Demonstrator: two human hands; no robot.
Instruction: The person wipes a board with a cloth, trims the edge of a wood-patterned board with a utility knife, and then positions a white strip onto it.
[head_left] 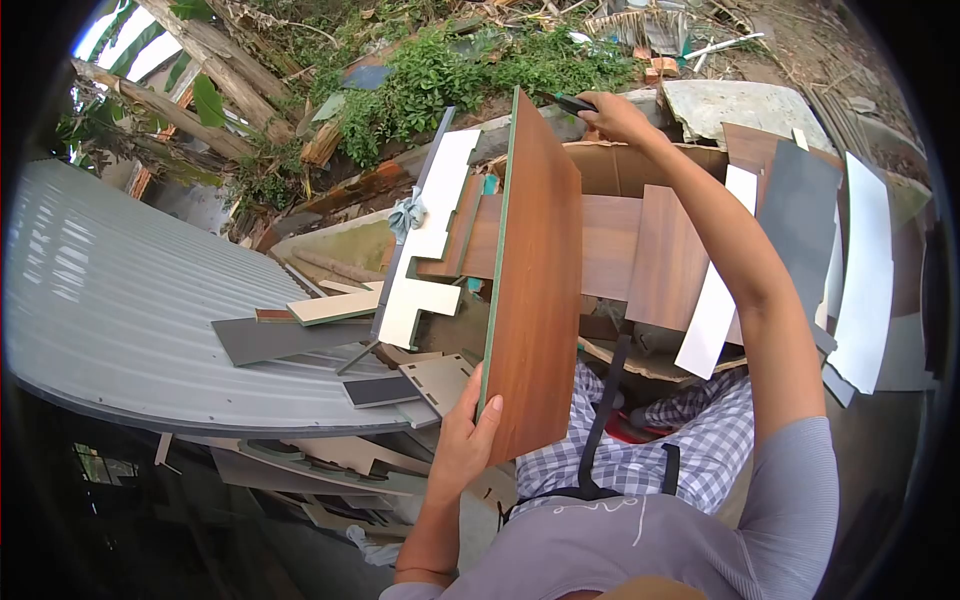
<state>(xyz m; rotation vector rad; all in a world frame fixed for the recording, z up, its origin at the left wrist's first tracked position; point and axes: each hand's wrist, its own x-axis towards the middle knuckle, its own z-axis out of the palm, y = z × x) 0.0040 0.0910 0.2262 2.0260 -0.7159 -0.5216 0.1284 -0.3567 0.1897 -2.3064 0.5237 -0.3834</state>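
Observation:
A large brown wood-grain board (540,270) with a green edge stands tilted upright in front of me. My left hand (467,432) grips its lower left edge, thumb on the brown face. At the far top end, my right hand (615,118) is closed around a slim, dark-handled knife (572,103), close to the board's upper edge. The knife's tip is too small to make out clearly. Behind the board lies a wood-grain panel (612,235), partly hidden by it. To its left rests a white notched panel (437,215).
A cardboard box (640,168) sits ahead with several panels across it. Grey panel (800,205) and white panel (865,270) lean at the right. Corrugated metal sheet (150,300) spreads at left, with offcuts on its edge. A grey cloth (407,215) hangs on the notched panel.

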